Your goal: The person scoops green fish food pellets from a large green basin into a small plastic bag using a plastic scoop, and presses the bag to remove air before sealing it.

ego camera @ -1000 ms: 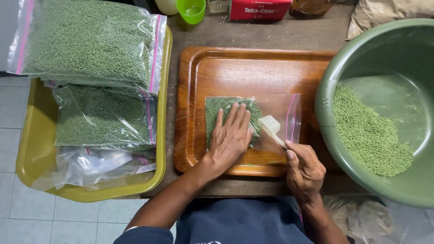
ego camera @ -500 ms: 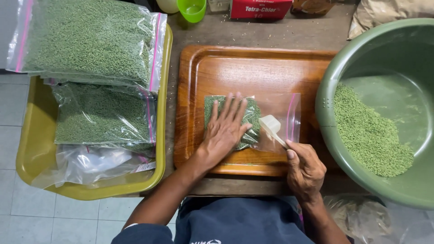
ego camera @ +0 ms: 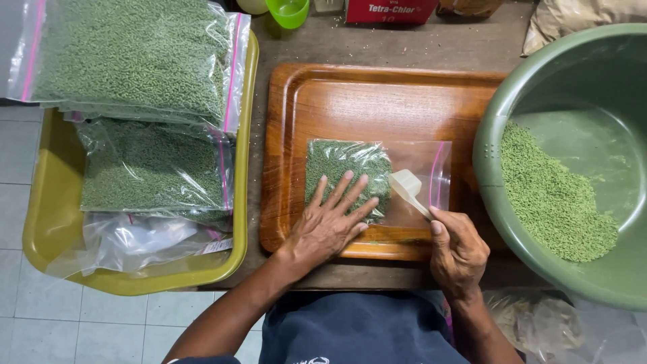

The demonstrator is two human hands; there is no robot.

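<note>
Left hand (ego camera: 330,226) flat, fingers spread, pressing pellet bag (ego camera: 350,176) on tray (ego camera: 296,135); right hand (ego camera: 458,253) grips scoop (ego camera: 408,189). Flattening step; sealing likely next.

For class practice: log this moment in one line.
left hand flat on pellet bag | right hand holds scoop | wooden tray

**Changes: left hand and pellet bag**

Left hand (ego camera: 335,219): moved down and leftward across the zip bag (ego camera: 377,178), fingers now spread over its lower left part. Green pellets (ego camera: 340,162): upper portion, earlier covered by the palm, now exposed and lying flatter, spread toward the bag's left end.
</note>
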